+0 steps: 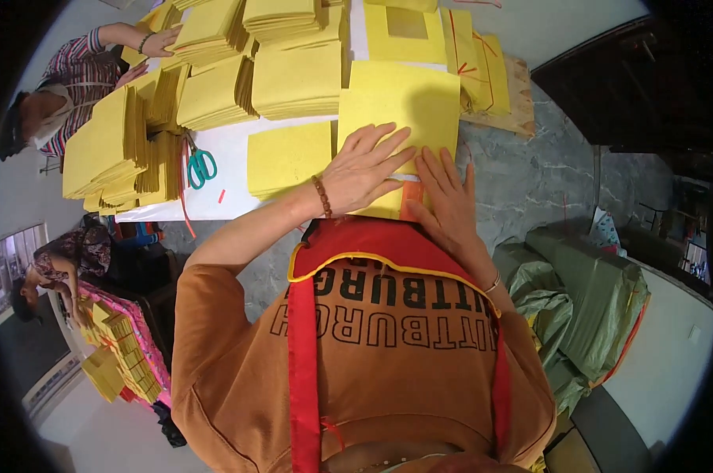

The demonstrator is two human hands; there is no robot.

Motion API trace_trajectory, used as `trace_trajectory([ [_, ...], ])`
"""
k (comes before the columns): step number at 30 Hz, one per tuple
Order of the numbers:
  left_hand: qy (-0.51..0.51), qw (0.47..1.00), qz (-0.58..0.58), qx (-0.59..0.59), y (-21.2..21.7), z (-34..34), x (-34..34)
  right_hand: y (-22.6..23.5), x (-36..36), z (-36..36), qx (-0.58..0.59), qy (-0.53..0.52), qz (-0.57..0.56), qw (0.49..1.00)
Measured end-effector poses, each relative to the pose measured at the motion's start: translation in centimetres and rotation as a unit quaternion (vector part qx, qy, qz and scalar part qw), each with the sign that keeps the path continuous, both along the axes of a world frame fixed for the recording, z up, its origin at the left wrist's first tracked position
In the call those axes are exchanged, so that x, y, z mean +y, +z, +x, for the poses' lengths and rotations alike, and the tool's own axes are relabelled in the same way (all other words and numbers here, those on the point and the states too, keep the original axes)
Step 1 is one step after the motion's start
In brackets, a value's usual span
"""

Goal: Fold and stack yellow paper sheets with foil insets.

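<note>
A yellow paper sheet (388, 98) lies at the table's near edge, right in front of me. My left hand (366, 169) rests on it with the fingers spread, a beaded bracelet round the wrist. Close beside it my right hand (451, 193) presses flat on the sheet's near right part, fingers stretched out. Between the two hands shows an orange-red strip (412, 199); part of it is hidden by my right hand. Left of the sheet lies another yellow paper piece (289, 154), partly under my left forearm.
Teal-handled scissors (201, 168) lie on the white tabletop (230, 146). Tall yellow paper stacks (297, 79) fill the table's far left. A co-worker's hand (159, 42) touches one stack. Tied yellow bundles (479, 75) sit far right. Green wrapped packages (581, 296) stand at my right.
</note>
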State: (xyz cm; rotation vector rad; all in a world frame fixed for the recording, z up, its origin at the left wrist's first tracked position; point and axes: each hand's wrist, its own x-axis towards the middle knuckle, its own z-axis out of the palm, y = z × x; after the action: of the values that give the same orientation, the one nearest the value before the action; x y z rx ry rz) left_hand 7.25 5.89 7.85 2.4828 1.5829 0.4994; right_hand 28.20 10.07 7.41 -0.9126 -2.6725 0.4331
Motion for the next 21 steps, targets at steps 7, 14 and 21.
trace_trajectory([
  [7, 0.003, 0.982, 0.135, 0.128, 0.6, 0.7, 0.8, 0.1, 1.4, 1.1, 0.148, -0.017, -0.219, 0.964],
  [14, 0.051, 0.987, 0.137, 0.061, 1.2, -0.1, 1.3, 0.3, 1.7, 1.6, 0.367, -0.083, -0.209, 0.903],
  [21, 0.148, 0.966, 0.184, -0.108, 3.8, -8.1, -5.2, -1.8, 1.7, 2.4, 0.361, -0.144, -0.234, 0.891],
])
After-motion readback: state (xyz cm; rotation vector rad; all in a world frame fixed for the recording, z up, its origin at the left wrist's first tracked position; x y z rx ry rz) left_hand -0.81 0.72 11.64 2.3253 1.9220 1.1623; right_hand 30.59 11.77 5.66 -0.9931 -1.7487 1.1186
